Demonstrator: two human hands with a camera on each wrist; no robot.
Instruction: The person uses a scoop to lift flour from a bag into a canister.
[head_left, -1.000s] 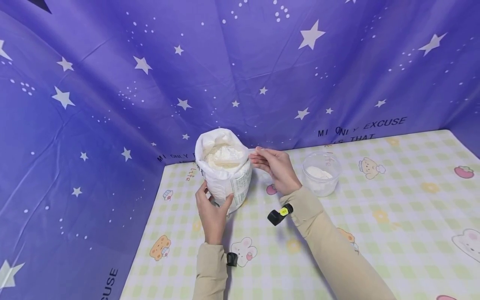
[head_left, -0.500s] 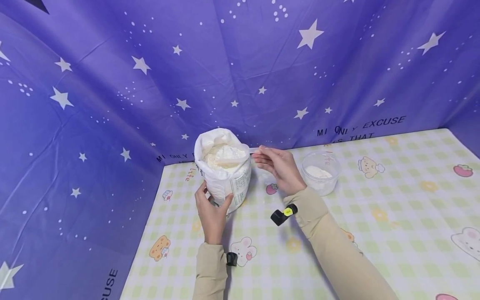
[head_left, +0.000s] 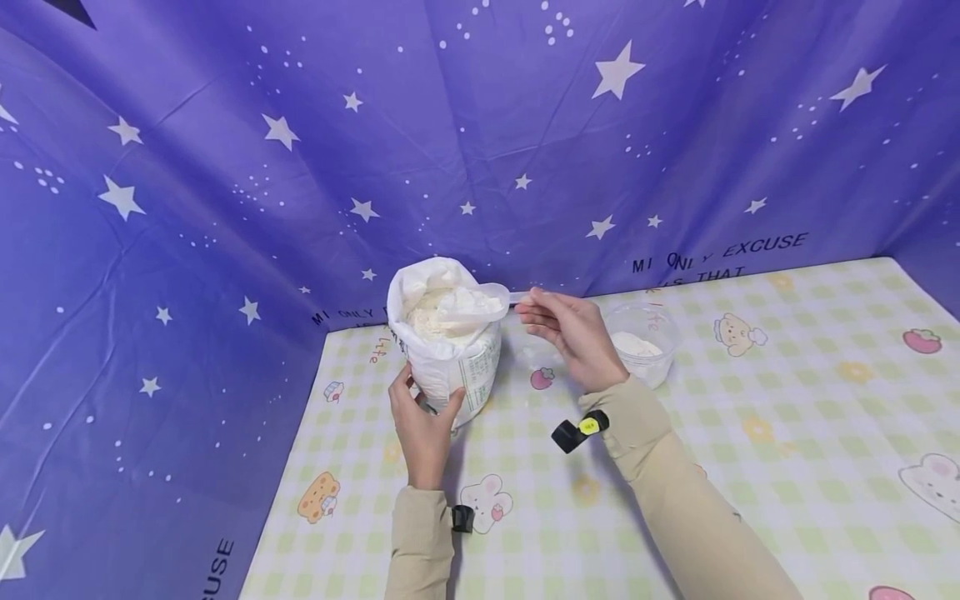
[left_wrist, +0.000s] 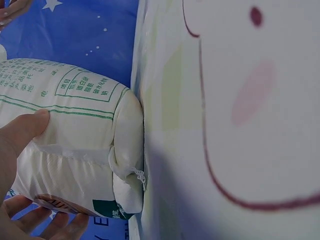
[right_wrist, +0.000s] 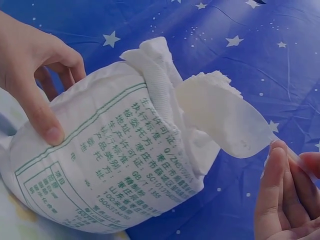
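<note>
A white cloth flour bag (head_left: 476, 371) with green print stands on the table, its mouth gaping and white flour (head_left: 427, 321) inside. My left hand (head_left: 423, 433) grips its lower front, thumb on one side and fingers round the other, as the left wrist view also shows. With my right hand (head_left: 573, 340) I pinch the thin handle of a translucent plastic scoop (right_wrist: 230, 120) at the bag's right rim. Heaped flour shows on the scoop in the right wrist view; its far end is partly inside the bag's mouth.
Just right of my right hand stands a clear round tub (head_left: 651, 367) with some flour in it, partly hidden by that hand. A purple star-print curtain (head_left: 465, 150) hangs close behind the bag. The checked tablecloth (head_left: 810, 492) extends to the right.
My right hand has drawn the scoop a little to the right, so more of its bowl shows past the bag's rim. The left hand and bag have stayed nearly still.
</note>
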